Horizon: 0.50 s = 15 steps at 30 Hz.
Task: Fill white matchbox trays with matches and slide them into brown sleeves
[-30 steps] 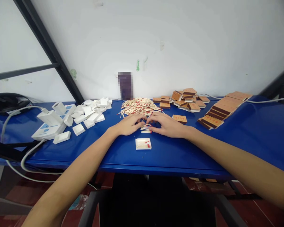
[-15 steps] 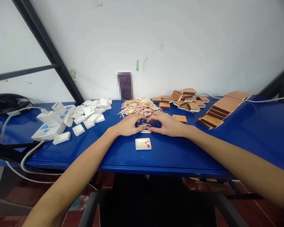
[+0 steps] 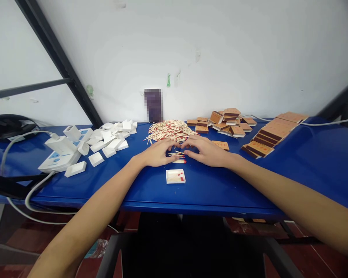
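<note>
My left hand (image 3: 156, 153) and my right hand (image 3: 206, 151) rest palm-down on the blue table (image 3: 307, 166), fingertips almost meeting. Between them lies a small bunch of red-tipped matches (image 3: 178, 156), which both hands' curled fingers touch. A big heap of matches (image 3: 171, 130) lies just behind the hands. An open white matchbox tray (image 3: 175, 176) with a few matches in it sits just in front of them. One brown matchbox sleeve (image 3: 220, 145) lies by my right hand.
Several empty white trays (image 3: 110, 139) are piled at the left, beside a white power strip (image 3: 59, 159) with grey cables. Brown sleeves (image 3: 229, 121) are heaped at the back right, with flat stacks (image 3: 268, 137) further right. The table's front edge is close below the tray.
The hands have shifted slightly, the right hand moving a little back toward the heap; the small bunch of matches between them is more spread out.
</note>
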Motion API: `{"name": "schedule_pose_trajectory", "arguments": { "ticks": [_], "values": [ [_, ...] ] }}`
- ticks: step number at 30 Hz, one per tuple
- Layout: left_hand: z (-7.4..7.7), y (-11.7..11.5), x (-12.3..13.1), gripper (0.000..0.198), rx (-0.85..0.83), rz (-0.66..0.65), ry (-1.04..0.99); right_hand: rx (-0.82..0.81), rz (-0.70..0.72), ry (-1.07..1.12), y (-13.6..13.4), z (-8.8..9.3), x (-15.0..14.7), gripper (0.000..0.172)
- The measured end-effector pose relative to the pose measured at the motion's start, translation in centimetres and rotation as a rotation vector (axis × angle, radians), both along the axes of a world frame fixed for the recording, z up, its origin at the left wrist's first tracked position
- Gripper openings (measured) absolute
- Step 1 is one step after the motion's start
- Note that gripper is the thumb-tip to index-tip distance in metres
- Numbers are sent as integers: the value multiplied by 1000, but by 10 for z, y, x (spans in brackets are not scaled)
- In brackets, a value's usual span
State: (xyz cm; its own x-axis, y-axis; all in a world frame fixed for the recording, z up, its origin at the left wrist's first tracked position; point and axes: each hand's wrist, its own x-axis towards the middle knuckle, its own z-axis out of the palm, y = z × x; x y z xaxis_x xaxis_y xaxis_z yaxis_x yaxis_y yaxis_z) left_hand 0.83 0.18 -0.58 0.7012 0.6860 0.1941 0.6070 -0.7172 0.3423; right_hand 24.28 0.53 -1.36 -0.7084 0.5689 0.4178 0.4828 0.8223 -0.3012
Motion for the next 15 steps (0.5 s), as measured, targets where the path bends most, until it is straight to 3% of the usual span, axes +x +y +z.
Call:
{"name": "schedule_pose_trajectory", "arguments": {
  "ticks": [15],
  "values": [
    [-2, 2, 0, 34, 3, -10, -17, -4, -3, -3, 0, -2, -2, 20]
  ]
}}
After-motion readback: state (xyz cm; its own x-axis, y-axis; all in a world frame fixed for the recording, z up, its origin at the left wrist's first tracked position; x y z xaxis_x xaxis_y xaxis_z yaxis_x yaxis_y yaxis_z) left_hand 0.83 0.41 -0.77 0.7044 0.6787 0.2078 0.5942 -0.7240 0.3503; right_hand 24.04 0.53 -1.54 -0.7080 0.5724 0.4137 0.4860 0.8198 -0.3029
